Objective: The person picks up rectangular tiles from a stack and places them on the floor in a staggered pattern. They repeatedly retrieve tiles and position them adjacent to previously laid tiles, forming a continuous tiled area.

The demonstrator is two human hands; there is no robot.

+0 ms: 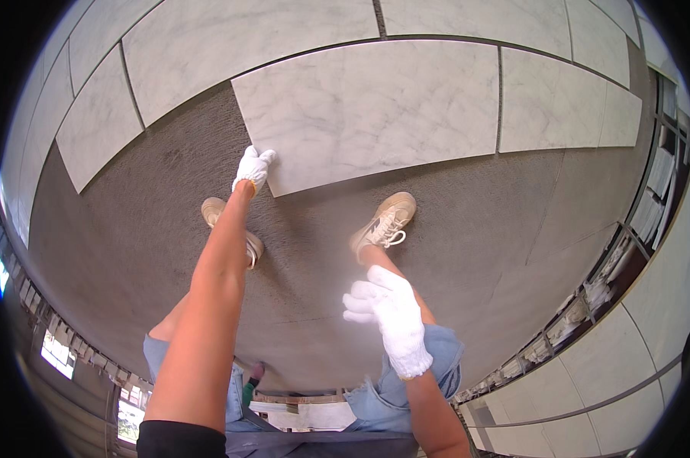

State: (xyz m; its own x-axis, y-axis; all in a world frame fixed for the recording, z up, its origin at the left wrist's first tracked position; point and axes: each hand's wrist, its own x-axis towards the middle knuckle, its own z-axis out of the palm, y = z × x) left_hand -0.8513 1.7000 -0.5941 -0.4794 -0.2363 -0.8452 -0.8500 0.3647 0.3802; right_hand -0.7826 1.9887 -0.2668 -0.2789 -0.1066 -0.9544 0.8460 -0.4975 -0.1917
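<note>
A large white marble-look tile (375, 111) with grey veins lies in front of me, its near edge facing my feet. At the tile's left edge, close to the near corner, my left hand (253, 168) in a white knit glove is closed with the fingers curled at that edge. Whether the corner is lifted I cannot tell. My right hand (391, 313), also gloved in white, hovers above my right shin and knee. Its fingers are loosely bent and somewhat apart, with nothing seen in them.
Combed grey mortar (169, 145) fills the gap left of the tile. Further tiles (566, 99) adjoin it at the right and beyond. My shoes (387, 221) stand on the grey surface just short of the tile. A metal-framed edge (623, 229) runs along the right.
</note>
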